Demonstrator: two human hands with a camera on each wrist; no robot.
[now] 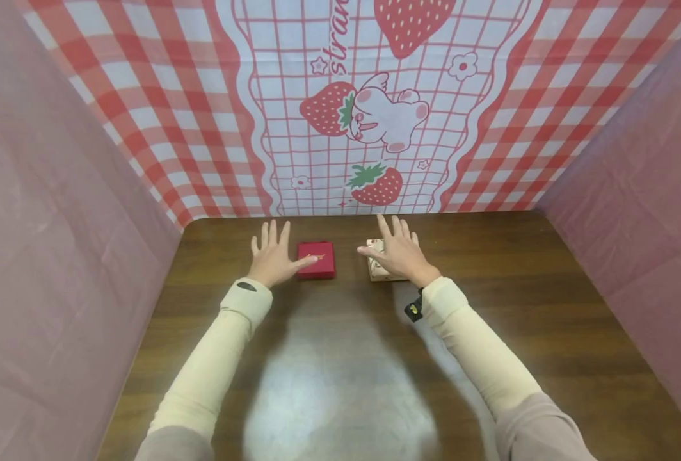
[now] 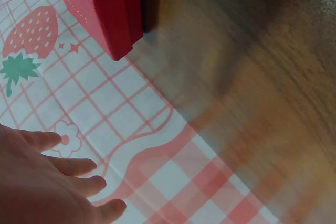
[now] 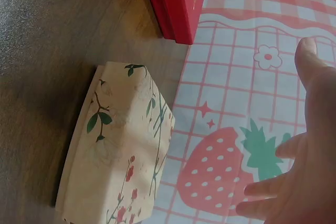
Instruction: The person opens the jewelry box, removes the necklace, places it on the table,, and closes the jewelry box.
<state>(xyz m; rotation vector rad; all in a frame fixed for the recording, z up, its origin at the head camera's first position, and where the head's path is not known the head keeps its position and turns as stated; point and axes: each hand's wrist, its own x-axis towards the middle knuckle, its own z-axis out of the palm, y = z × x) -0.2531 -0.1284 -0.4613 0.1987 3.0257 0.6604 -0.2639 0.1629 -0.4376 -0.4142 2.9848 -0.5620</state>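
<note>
A red box (image 1: pixel 316 267) with small gold lettering on its lid stands on the wooden table, right beside my left hand (image 1: pixel 272 257). That hand is spread with straight fingers, its thumb over the lid in the head view; the left wrist view shows it apart from the red box (image 2: pixel 100 9). A cream box (image 3: pixel 118 145) printed with branches, green leaves and red flowers lies to the right of the red one. Over it hovers my right hand (image 1: pixel 400 255), fingers extended, covering part of the cream box in the head view. Neither hand holds anything.
The brown wooden table (image 1: pixel 340 358) reaches back to a red-and-white strawberry cloth (image 1: pixel 202 128) hanging behind it. Pinkish fabric walls (image 1: pixel 58 256) rise on both sides. A small black device (image 1: pixel 413 310) sits at my right wrist.
</note>
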